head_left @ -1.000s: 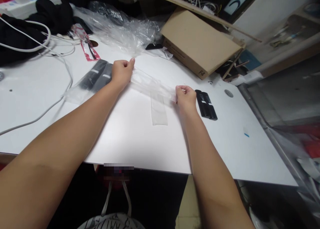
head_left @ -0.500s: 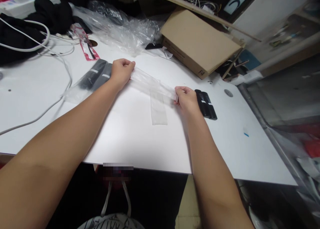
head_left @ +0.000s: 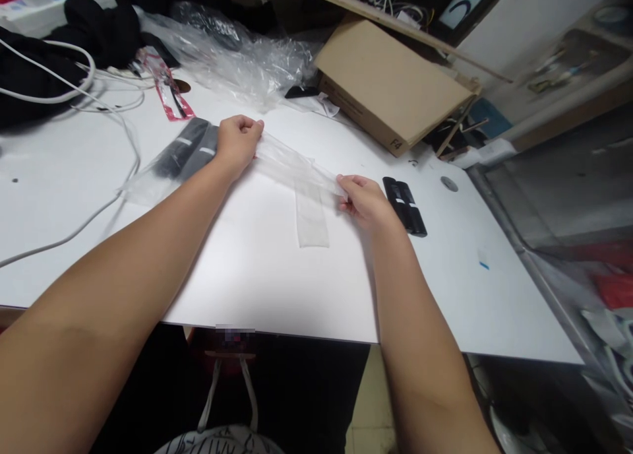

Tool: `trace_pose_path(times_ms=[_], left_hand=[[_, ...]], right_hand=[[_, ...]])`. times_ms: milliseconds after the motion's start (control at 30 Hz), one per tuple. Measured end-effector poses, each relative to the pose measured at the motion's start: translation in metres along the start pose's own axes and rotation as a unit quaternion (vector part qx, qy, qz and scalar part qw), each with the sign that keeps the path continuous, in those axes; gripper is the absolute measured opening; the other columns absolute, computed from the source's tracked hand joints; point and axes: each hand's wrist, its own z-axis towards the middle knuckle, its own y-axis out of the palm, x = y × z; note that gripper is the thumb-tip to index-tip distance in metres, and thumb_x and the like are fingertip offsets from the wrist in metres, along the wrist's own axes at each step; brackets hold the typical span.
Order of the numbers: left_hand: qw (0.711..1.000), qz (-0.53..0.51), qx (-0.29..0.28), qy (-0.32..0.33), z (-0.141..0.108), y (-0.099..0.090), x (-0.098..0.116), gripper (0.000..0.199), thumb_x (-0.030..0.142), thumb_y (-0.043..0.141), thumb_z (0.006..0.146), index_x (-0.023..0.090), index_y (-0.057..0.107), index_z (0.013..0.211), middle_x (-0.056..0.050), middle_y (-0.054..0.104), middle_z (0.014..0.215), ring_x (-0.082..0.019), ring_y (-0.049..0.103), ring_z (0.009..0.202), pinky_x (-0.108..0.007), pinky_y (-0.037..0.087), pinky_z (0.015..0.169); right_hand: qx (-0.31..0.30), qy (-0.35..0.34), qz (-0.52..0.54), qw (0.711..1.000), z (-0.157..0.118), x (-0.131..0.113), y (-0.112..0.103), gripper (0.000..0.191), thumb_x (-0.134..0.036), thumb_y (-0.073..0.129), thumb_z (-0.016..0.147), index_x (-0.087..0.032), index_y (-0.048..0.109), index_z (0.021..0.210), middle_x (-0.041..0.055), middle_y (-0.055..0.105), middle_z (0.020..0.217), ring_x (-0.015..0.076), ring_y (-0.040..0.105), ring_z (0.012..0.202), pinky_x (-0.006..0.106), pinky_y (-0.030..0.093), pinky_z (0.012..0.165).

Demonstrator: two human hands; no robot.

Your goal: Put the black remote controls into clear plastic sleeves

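A clear plastic bag [head_left: 297,163] is stretched between my hands above the white table. My left hand [head_left: 239,144] pinches its left end, and my right hand [head_left: 363,198] pinches its right end. Beneath it, a flat translucent sleeve [head_left: 312,220] lies on the table. Left of my left hand, dark items in clear plastic [head_left: 185,152] are partly hidden by my forearm. Two black items with white bands [head_left: 405,206] lie side by side just right of my right hand.
A cardboard box [head_left: 393,84] stands at the back right. Crumpled clear plastic [head_left: 242,64] and a red-edged packet [head_left: 171,94] lie at the back. A white cable [head_left: 131,137] crosses the left side. The table's front edge [head_left: 277,336] is near my body.
My right hand has shifted slightly left, with its fingers still closed on the bag's end. The whole view has moved a little; the left hand keeps its hold.
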Motion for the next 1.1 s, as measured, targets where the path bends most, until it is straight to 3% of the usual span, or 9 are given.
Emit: trace_pose_path(times_ms=[233,400,567,667,900,1100], left_hand=[[0.999,0.047,-0.022,0.001,0.0,-0.001,-0.001,0.023,0.045,0.07,0.087,0.026,0.061,0.078,0.001,0.053,0.056,-0.014,0.052,0.063,-0.026,0.038,0.051],[1.0,0.021,-0.012,-0.009,-0.001,-0.001,0.001,0.026,0.044,0.074,0.084,0.026,0.058,0.073,0.0,0.054,0.06,-0.015,0.055,0.061,-0.029,0.037,0.052],[0.998,-0.025,-0.028,-0.05,-0.001,-0.001,0.004,0.016,0.029,0.077,0.077,0.027,0.062,0.079,-0.002,0.067,0.08,-0.017,0.061,0.065,-0.032,0.045,0.055],[0.993,-0.065,-0.035,-0.095,0.002,-0.001,0.003,0.023,0.018,0.078,0.073,0.026,0.063,0.088,-0.003,0.067,0.084,-0.018,0.066,0.072,-0.03,0.051,0.058],[0.97,-0.179,-0.079,-0.143,-0.004,0.002,0.006,0.032,0.003,0.072,0.077,0.021,0.058,0.1,-0.009,0.073,0.097,-0.019,0.073,0.09,-0.027,0.058,0.071],[0.96,-0.192,-0.098,-0.181,-0.014,0.011,0.009,0.034,0.002,0.074,0.081,0.018,0.061,0.108,-0.011,0.074,0.102,-0.019,0.073,0.099,-0.027,0.062,0.084]], right_hand=[[-0.059,0.031,0.03,0.997,0.001,-0.001,-0.009,0.026,-0.038,0.073,0.093,-0.021,0.059,0.078,-0.0003,0.049,0.065,0.0129,0.049,0.055,0.023,0.043,0.042],[-0.094,0.044,0.027,0.994,-0.003,-0.005,-0.014,0.019,-0.026,0.075,0.083,-0.02,0.06,0.076,-0.0003,0.05,0.067,0.011,0.048,0.053,0.021,0.032,0.039],[-0.078,0.095,0.009,0.992,-0.007,-0.014,-0.022,0.017,-0.019,0.076,0.076,-0.018,0.06,0.072,0.0013,0.052,0.066,0.0111,0.048,0.052,0.022,0.025,0.037],[-0.078,0.099,-0.005,0.992,-0.009,-0.016,-0.03,0.015,-0.018,0.076,0.074,-0.017,0.061,0.071,0.003,0.054,0.065,0.012,0.05,0.053,0.022,0.024,0.037],[-0.261,0.093,-0.075,0.958,-0.017,-0.02,-0.05,0.023,-0.024,0.077,0.072,-0.018,0.058,0.059,0.0047,0.057,0.057,0.011,0.045,0.049,0.022,0.03,0.04],[-0.368,0.088,-0.144,0.914,-0.023,-0.024,-0.043,0.026,-0.035,0.078,0.072,-0.017,0.064,0.059,0.0089,0.064,0.058,0.0153,0.054,0.048,0.022,0.028,0.037]])
